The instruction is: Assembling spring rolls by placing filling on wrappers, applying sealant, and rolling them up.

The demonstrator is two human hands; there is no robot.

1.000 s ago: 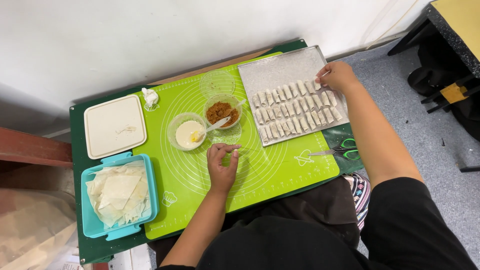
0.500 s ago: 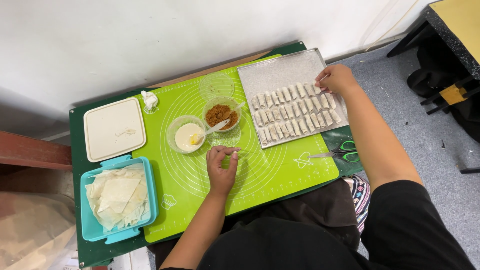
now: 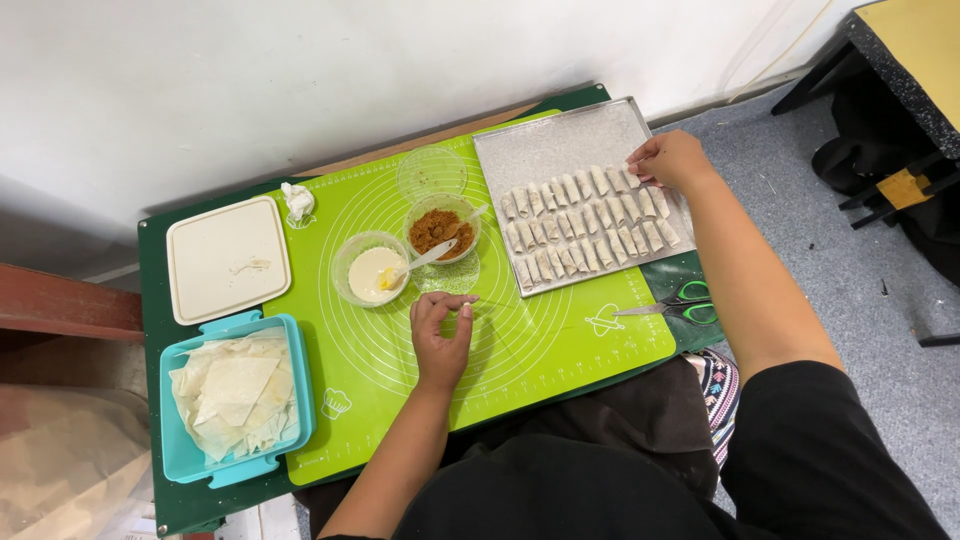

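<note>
Pastry roll [image 3: 632,176], small, soft and probably fragile (best pinched lightly at mid-length), is gripped by the right hand [image 3: 675,162] at the top row's end on the metal tray [image 3: 560,140], while the left hand [image 3: 440,325], loosely curled, empty, is rested on the green mat [image 3: 540,345].

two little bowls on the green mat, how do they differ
The left bowl holds a pale yellowish cream; the right bowl holds a brown crumbly filling. The left bowl lies nearer the left hand, which rests on the green mat; the right bowl sits farther back, beside the metal tray. Both are small, round and clear, each with a spoon in it.
</note>
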